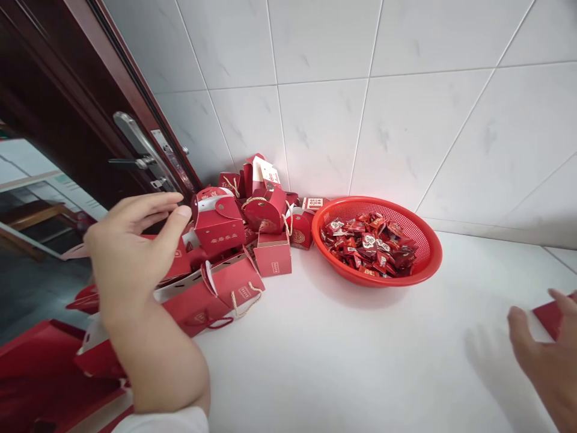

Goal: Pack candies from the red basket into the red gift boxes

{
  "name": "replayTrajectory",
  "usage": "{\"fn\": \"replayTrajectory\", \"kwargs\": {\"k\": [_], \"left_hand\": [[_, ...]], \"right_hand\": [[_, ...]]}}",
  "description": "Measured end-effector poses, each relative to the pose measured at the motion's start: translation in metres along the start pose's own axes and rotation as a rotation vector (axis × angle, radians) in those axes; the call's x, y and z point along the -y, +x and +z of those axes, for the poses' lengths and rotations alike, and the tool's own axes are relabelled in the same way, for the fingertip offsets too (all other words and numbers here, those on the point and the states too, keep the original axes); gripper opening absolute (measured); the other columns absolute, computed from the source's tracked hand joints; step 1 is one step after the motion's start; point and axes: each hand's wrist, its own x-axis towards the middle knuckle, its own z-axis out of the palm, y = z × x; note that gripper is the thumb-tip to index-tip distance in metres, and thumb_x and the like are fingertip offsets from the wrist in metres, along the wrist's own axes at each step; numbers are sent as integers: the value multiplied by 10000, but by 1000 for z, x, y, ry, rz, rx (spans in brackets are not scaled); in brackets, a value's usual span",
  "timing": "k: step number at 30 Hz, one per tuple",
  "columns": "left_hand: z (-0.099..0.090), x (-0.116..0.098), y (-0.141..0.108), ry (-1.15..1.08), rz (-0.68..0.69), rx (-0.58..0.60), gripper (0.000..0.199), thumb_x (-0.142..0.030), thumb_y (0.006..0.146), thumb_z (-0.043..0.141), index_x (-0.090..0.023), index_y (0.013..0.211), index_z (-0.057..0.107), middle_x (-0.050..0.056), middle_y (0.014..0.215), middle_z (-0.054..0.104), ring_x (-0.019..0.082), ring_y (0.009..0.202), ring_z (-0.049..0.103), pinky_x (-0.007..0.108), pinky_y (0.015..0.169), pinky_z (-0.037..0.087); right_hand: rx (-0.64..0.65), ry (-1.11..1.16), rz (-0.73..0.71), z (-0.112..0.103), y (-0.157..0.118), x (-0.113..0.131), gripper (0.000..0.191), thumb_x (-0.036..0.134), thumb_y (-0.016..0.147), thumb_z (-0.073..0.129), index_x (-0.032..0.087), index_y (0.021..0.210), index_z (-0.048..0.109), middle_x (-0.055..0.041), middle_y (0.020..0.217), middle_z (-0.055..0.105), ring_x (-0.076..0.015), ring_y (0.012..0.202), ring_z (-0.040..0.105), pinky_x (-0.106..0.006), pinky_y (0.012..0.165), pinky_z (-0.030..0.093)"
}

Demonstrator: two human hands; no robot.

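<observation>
My left hand [135,240] is raised over a pile of red gift boxes, thumb and fingers apart, holding nothing. Its fingertips are close to the left side of a red gift box [219,227] with a rounded top; I cannot tell whether they touch it. At the right edge, my right hand [547,355] is partly cut off, with the visible thumb and fingers spread. Beside those fingers is a red piece [550,319], mostly outside the view. A red plastic basket [428,264] holds many small red wrapped candies [372,243].
More red boxes with rope handles [270,210] are heaped against the tiled wall [324,120]. Other red boxes [40,367] fill the lower left. A dark door [67,66] with a metal handle [139,144] stands at the left. Everything rests on a white tabletop [333,361].
</observation>
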Motion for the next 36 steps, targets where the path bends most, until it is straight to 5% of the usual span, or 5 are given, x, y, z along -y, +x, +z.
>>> {"fn": "replayTrajectory", "kwargs": {"k": [13, 23, 31, 33, 36], "left_hand": [[-14, 35, 11, 174, -339, -239, 345, -287, 728, 693, -112, 997, 822, 95, 884, 809, 257, 822, 761, 435, 871, 634], [31, 26, 12, 279, -460, 241, 487, -354, 784, 727, -141, 1222, 713, 31, 851, 748, 246, 886, 720, 458, 987, 557], [4, 7, 6, -22, -211, -94, 555, -230, 777, 701, -131, 1322, 673, 27, 970, 758, 175, 816, 686, 302, 813, 577], [-1, -11, -2, -129, -124, 21, 343, -252, 809, 696, -184, 1140, 757, 9, 1008, 768, 183, 882, 688, 291, 840, 562], [12, -38, -21, -295, -24, 510, 172, -282, 889, 633, -233, 947, 786, 5, 995, 784, 193, 903, 705, 287, 806, 556]], "right_hand": [[89, 117, -26, -2, -7, 48, 299, 471, 882, 543, 271, 1046, 693, -172, 1353, 682, -350, 924, 755, -451, 592, 549], [179, 176, -18, -3, -12, 48, 299, 442, 876, 556, 259, 1058, 706, -176, 1353, 665, -281, 684, 693, -449, 580, 527], [173, 205, -29, -2, -15, 45, 322, 447, 903, 565, 235, 1091, 717, -162, 1379, 658, -193, 521, 612, -401, 533, 492], [143, 211, -50, -1, -16, 49, 301, 434, 918, 563, 233, 1080, 718, -153, 1354, 679, -246, 662, 703, -381, 541, 513], [88, 260, -100, -1, -16, 58, 231, 377, 957, 565, 235, 1063, 713, -131, 1292, 716, -311, 962, 752, -392, 675, 593]]}}
